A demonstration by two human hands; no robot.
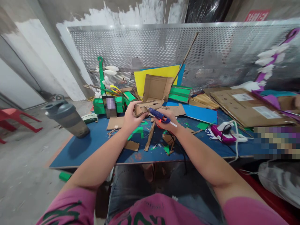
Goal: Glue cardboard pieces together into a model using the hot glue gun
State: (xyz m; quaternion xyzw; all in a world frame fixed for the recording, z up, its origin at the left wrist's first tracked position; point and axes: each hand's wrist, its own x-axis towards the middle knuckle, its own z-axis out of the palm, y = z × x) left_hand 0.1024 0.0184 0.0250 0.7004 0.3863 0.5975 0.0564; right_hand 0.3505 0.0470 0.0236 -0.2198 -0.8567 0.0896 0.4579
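Note:
My left hand (pixel 131 116) is closed around a small folded cardboard piece (pixel 140 110), a box-like shape with an open side facing me. In my right hand (pixel 170 116) is a blue hot glue gun (pixel 159 115) with a red light on its body and a white glue stick poking out at the back. Its nozzle points left and meets or nearly meets the cardboard piece. A black cord hangs from the glue gun toward the table edge. Below my hands lie a cardboard strip (pixel 150 137) and green scraps (pixel 138 132).
The blue table (pixel 98 153) bears a shaker bottle (pixel 67 117) at left and a purple power strip (pixel 222 134) at right. Behind my hands stands an open cardboard box (pixel 157 88), with flattened cardboard (pixel 246 104) to its right. A perforated metal panel (pixel 112 40) closes off the back.

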